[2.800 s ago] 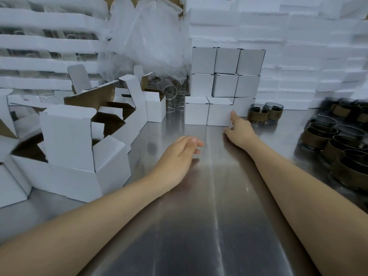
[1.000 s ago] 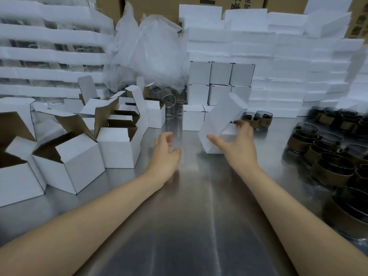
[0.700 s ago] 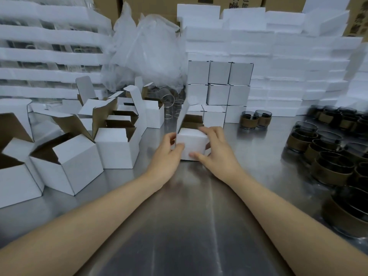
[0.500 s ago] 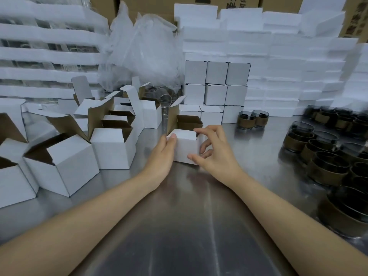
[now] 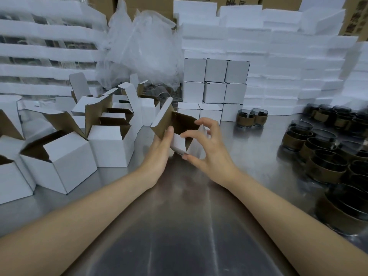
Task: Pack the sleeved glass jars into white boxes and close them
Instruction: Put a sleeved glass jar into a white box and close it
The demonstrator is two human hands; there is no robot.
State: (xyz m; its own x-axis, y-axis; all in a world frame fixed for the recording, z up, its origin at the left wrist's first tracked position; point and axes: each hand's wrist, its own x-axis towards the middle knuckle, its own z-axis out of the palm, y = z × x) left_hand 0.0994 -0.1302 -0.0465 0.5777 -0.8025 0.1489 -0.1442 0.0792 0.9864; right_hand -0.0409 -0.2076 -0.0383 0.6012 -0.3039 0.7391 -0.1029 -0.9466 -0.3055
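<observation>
A small white box (image 5: pixel 179 143) with a brown inside sits tilted at the centre of the steel table, its lid flap raised toward the left. My left hand (image 5: pixel 159 151) grips its left side with the thumb on the flap. My right hand (image 5: pixel 207 150) pinches the box's right side, fingers curled over the open top. Dark glass jars in brown sleeves (image 5: pixel 322 166) crowd the right of the table. Two more sleeved jars (image 5: pixel 252 117) stand beside a stack of closed white boxes (image 5: pixel 216 82) at the back.
Several open white boxes (image 5: pixel 65 154) fill the left side of the steel table (image 5: pixel 189 226). Crumpled clear plastic (image 5: pixel 141 50) and stacked white foam trays (image 5: pixel 288 66) line the back. Bare clear glasses stand behind the open boxes.
My right hand took a box from near the stack and brought it to the centre. Both hands grasped it, and it is now tilted with its lid flap opened wide.
</observation>
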